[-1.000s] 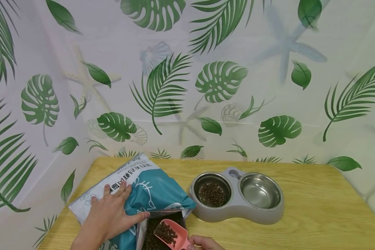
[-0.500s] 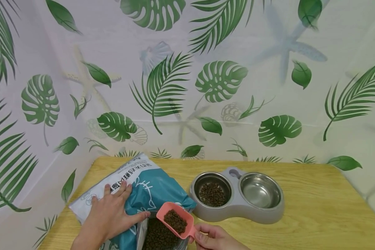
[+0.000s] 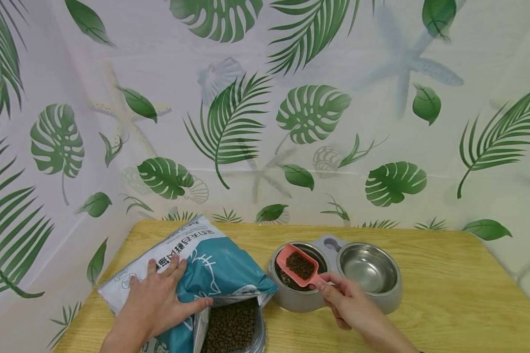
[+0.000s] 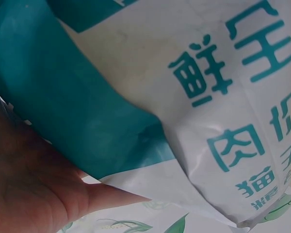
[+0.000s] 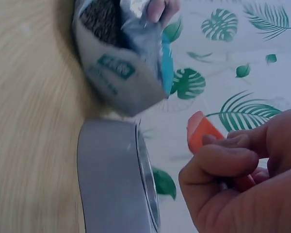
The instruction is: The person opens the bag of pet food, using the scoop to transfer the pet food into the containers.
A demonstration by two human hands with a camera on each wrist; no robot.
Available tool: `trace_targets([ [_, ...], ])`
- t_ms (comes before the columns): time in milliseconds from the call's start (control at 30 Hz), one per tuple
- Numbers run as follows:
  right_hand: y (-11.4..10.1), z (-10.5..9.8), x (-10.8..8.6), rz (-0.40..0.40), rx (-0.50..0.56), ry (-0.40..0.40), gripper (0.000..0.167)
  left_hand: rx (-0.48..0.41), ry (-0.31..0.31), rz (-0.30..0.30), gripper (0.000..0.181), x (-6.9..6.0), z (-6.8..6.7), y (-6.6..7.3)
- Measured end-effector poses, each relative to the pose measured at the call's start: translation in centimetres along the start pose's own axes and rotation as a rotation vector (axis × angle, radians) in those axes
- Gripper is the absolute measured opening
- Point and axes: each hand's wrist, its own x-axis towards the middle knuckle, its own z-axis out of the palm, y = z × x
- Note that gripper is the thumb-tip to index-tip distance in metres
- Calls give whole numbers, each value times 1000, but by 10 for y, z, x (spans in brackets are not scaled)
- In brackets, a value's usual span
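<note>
My left hand (image 3: 154, 296) lies with spread fingers on a teal and white pet food bag (image 3: 231, 262), its thumb reaching to the bag's opening. Brown kibble (image 3: 231, 323) shows in that opening. In the left wrist view, the thumb side of the hand is against the bag (image 4: 82, 102). My right hand (image 3: 351, 301) grips the handle of a pink scoop (image 3: 286, 254) loaded with kibble (image 3: 299, 264). The scoop is over the left bowl of a grey double feeder (image 3: 293, 300) and hides most of the kibble inside. In the right wrist view, curled fingers (image 5: 223, 160) hold the scoop (image 5: 202, 133).
The feeder's right steel bowl (image 3: 368, 269) has nothing visible in it. The bag's corner meets or nearly meets the feeder's left side. A wood-grain table (image 3: 459, 284) runs back to a leaf-patterned wall covering (image 3: 256, 122).
My right hand has lifted the kibble-filled scoop out of the bag's opening and carried it right, over the left bowl. The left hand and the bag stay in place.
</note>
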Motion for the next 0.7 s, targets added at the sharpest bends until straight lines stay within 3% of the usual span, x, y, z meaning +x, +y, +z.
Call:
trace_targets([
  [133, 4, -3, 3, -44, -267, 191, 33, 3, 3, 3, 116, -1, 0, -1],
  [233, 8, -6, 8, -63, -434, 285, 28, 4, 0, 4, 115, -1, 0, -1],
  [500, 19, -11, 19, -170, -745, 380, 12, -9, -26, -5, 116, 0, 0, -1],
  [700, 20, -6, 27, -240, -895, 391, 20, -9, -19, 1, 116, -1, 0, -1],
])
